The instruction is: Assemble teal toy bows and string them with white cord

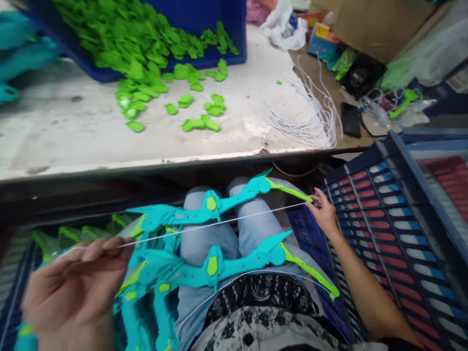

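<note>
A teal toy bow (237, 197) with lime-green limbs lies across the knees. My right hand (324, 214) pinches the green tip of its right limb, where a white string (219, 222) meets it. The string runs taut to my left hand (78, 287), whose closed fingers grip it beside the bow's left end. That left end is partly hidden behind my fingers. Nearer the body, a second teal toy bow (234, 265) rests on the lap, with its own string hanging slack below it. More teal bow parts (137, 317) are stacked under my left forearm.
A blue bin (234, 48) of small green pieces stands tipped on the white worktable (234, 141), with loose green pieces (201, 123) spilled before it. A bundle of white strings (307, 122) lies at the table's right edge. A dark blue slatted crate (387, 219) stands close on the right.
</note>
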The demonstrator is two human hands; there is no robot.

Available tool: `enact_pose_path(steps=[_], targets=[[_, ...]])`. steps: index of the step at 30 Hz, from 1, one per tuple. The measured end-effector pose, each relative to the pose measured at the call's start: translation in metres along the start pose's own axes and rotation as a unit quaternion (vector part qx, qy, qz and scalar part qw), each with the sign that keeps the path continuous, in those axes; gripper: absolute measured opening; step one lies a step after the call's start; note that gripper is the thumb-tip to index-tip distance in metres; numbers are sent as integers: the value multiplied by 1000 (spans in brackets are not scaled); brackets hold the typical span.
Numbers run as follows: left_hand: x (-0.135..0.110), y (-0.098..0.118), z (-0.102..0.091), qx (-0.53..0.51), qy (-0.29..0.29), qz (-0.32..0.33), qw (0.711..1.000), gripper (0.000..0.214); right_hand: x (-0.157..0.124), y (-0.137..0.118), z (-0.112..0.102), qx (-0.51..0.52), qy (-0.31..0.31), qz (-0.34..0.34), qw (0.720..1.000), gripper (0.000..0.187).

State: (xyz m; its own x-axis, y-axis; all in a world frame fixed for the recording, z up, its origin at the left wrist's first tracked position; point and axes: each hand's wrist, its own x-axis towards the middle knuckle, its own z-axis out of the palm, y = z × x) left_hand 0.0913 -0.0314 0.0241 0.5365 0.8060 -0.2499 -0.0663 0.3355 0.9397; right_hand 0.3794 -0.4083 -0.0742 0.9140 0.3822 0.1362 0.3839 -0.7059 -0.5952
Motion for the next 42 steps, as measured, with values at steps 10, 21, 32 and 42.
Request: enact_pose_path(steps=[10,21,32,42], targets=[[-41,-9,-9,-104,142,-70,982,51,31,-75,6,-164,19,-265,950,36],[-42,-18,25,-233,39,-100,966,37,2,-279,175,-196,-326,-441,813,65],[2,-2,-66,-28,268,85,959,30,84,-257,159,16,-566,-326,757,51],[43,3,-80,122,233,106,959,16,84,-260,157,54,-581,-280,763,50]])
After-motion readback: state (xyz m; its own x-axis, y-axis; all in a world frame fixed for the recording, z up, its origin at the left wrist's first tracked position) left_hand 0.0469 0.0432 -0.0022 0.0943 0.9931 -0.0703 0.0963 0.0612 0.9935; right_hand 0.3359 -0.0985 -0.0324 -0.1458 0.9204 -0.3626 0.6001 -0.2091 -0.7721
